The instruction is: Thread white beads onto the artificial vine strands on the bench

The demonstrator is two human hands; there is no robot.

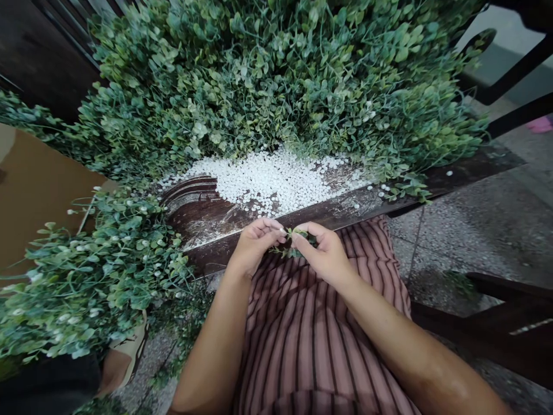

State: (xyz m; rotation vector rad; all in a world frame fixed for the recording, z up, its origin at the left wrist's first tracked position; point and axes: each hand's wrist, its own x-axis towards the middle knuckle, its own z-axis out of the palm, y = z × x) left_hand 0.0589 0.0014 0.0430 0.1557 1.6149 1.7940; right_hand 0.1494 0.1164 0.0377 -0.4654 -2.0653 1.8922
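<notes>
**Two hands pinching one green sprig**

The left hand [254, 245] and right hand [324, 253] meet over a striped lap [311, 334], fingertips closed on a small sprig [294, 245] held between them. The left fingertips also pinch a white bead [283, 231]. Just beyond the hands lies a dark wooden board [203, 216] bearing a heap of beads [272, 181]. Behind it rises a mound of foliage [276, 80]; more foliage [95, 276] lies left of the left hand.
</notes>
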